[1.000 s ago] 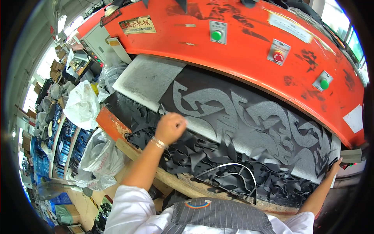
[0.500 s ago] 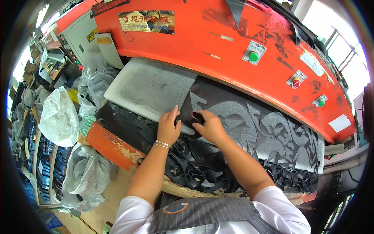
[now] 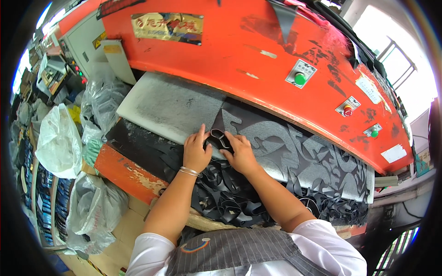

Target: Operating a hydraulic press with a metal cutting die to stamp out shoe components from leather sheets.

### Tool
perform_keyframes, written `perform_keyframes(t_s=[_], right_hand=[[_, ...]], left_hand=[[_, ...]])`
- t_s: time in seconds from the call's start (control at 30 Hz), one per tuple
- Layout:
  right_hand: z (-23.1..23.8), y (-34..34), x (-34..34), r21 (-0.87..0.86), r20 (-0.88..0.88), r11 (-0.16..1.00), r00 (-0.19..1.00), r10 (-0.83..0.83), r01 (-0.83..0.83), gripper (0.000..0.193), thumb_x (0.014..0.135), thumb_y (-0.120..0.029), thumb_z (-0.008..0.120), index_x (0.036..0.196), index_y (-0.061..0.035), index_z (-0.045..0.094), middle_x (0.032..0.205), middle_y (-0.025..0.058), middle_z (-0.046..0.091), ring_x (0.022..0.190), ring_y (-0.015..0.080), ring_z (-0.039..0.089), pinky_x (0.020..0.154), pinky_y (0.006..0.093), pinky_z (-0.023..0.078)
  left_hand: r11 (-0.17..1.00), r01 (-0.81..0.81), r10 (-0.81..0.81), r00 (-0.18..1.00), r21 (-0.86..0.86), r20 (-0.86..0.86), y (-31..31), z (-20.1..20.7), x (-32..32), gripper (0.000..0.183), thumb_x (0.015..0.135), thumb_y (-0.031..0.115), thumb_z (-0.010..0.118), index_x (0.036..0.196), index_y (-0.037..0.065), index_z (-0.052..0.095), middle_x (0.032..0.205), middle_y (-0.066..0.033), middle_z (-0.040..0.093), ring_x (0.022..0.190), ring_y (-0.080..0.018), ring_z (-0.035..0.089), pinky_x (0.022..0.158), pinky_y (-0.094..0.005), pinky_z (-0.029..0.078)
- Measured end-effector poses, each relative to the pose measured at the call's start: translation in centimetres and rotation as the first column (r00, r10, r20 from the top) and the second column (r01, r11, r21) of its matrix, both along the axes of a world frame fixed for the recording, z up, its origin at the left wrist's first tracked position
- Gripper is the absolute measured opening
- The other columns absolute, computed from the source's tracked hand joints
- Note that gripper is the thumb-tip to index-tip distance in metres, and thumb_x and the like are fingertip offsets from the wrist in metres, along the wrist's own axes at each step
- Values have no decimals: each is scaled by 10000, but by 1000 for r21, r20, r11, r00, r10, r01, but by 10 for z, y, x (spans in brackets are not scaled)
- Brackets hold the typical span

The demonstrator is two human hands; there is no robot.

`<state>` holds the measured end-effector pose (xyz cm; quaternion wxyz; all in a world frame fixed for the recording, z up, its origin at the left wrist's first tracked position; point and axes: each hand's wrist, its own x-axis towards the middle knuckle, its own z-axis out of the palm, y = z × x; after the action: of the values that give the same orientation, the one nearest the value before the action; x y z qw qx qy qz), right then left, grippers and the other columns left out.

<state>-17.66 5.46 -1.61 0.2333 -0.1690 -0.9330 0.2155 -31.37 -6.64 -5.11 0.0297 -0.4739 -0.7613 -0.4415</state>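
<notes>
Between my hands is a small dark cutting die (image 3: 218, 135), an open loop with a thin light rim. It sits at the left end of a dark leather sheet (image 3: 234, 111) full of curved cut-outs. The fingers and thumb of my right hand (image 3: 241, 154) close around the die's right side. My left hand (image 3: 196, 151) is at the die's left side, index finger stretched out and thumb apart; whether it touches the die is hard to tell. Beneath the sheet lies a pale grey cutting board (image 3: 168, 99).
An orange press (image 3: 239, 50) with green and red buttons overhangs the board. Dark leather scraps (image 3: 230, 195) heap along the near edge. White plastic bags (image 3: 60, 142) and racks of blue items (image 3: 46, 202) stand at the left.
My right hand has moved left and slightly down with the die, now close to my left hand. The die's loop shows more plainly. The whole view has shifted slightly.
</notes>
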Motion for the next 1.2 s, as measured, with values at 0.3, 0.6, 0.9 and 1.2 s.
perform_keyframes(t_s=[0.3, 0.6, 0.9, 1.2], right_hand=[[77, 59, 139, -62, -572, 876, 702, -425, 479, 575, 822, -213, 711, 1318, -23, 492, 1355, 189, 487, 1280, 342, 438, 1070, 441, 332], [191, 241, 373, -295, -747, 137, -139, -651, 946, 681, 995, -469, 331, 1393, 84, 343, 1462, 308, 284, 1390, 407, 223, 1147, 469, 166], [187, 171, 386, -148, -708, 256, 79, -702, 955, 671, 991, -478, 332, 1400, 55, 356, 1475, 272, 293, 1394, 385, 221, 1130, 461, 195], [197, 45, 208, -101, -883, 781, 307, -356, 617, 396, 1006, -330, 425, 1169, 8, 552, 1165, 121, 532, 1113, 215, 479, 995, 387, 356]], left_hand=[[945, -246, 208, 961, 214, 182, 1, 49, 23, 456, 799, 124, 639, 1241, 41, 564, 1043, -132, 659, 1058, -325, 561, 912, -409, 444], [752, 430, -300, 898, 500, -321, 96, 197, 134, 109, 821, 143, 636, 756, 58, 617, 735, -90, 567, 695, -297, 540, 659, -406, 452], [857, 458, -439, 889, 235, -132, 2, 162, 141, 218, 840, 189, 616, 682, 55, 552, 732, -118, 547, 738, -327, 566, 674, -443, 462], [925, 233, -264, 962, -301, -65, -136, 59, 149, 291, 842, 296, 607, 646, 82, 623, 709, -66, 560, 749, -275, 584, 681, -411, 492]])
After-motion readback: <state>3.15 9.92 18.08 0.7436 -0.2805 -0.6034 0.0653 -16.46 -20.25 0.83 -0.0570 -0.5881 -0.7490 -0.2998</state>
